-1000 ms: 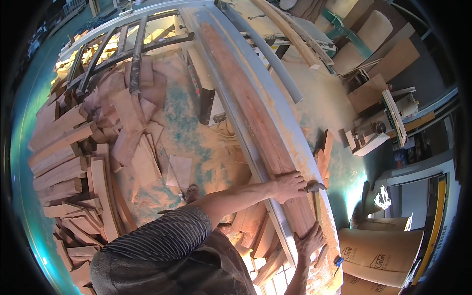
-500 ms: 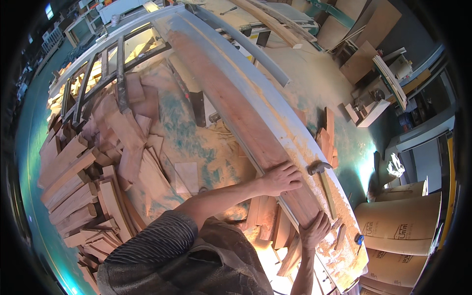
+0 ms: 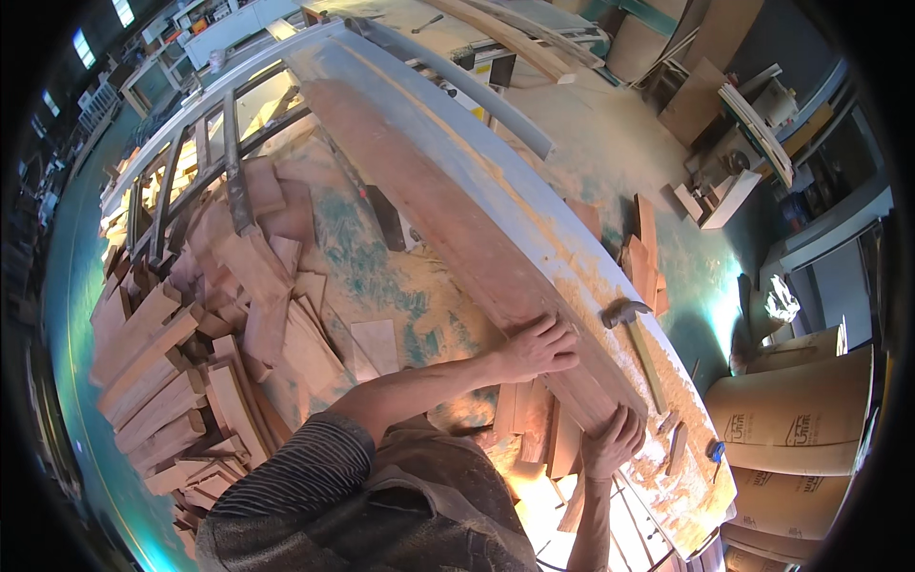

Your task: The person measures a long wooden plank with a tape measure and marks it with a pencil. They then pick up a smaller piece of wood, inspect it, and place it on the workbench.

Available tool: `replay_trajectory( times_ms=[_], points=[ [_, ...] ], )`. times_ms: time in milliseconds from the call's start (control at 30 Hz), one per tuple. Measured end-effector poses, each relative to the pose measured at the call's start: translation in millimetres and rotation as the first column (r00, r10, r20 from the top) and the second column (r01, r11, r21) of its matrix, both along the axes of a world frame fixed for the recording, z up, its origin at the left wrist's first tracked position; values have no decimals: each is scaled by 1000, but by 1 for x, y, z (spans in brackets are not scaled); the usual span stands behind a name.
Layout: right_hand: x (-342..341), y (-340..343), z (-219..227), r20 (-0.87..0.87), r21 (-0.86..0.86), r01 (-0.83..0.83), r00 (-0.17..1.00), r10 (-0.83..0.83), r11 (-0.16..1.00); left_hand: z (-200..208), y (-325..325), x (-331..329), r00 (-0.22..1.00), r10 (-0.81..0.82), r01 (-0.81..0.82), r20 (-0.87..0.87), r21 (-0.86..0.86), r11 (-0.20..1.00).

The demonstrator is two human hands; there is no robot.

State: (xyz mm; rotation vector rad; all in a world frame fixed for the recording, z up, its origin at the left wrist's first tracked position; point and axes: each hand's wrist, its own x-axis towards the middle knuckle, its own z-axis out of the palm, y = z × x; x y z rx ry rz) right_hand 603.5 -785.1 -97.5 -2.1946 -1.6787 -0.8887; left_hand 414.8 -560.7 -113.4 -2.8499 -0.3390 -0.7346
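Note:
A long reddish-brown wooden board [image 3: 456, 236] runs diagonally along the pale metal tabletop [image 3: 410, 110], from its far left end down to my hands. My left hand [image 3: 539, 345] lies across the board near its close end, fingers curled toward the right edge. Around the close end itself, my right hand [image 3: 613, 443] is closed, fingertips on top. A hammer [image 3: 643, 355] with a wooden handle rests on the sawdust-covered tabletop, right of the board and touching neither hand. Small wood scraps [image 3: 678, 449] and a small blue object [image 3: 715, 450] lie nearby.
On the left, cut wood pieces [image 3: 152, 400] are heaped on the floor beside a dark metal frame [image 3: 233, 157]. Brown cardboard rolls or drums [image 3: 796, 419] stand at the right. Offcuts [image 3: 640, 250] sit beyond the table, and long planks [image 3: 515, 43] lie farther back.
The board has shifted leftward over the tabletop's left edge, with both hands still on it. The whole view has also moved slightly.

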Motion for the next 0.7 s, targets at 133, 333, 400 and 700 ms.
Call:
replay_trajectory(
  times_ms=[133, 333, 400, 700],
  points=[
    [1, 3, 6, -37, -27, -4, 999, 3, 1000, 8, 3, 0, 1000, -13, 13, -24, -31, 999],
    [7, 9, 16, -136, -95, 7, 991, -20, 995, 25, 12, 6, 994, -35, 26, -107, -84, 996],
    [10, 12, 19, -170, -120, 14, 985, -34, 993, 29, 17, 9, 996, -51, 43, -74, -108, 993],
    [36, 23, 30, -255, -279, -14, 965, -60, 960, 28, 36, 33, 993, -73, 46, -92, -266, 963]
  ],
)
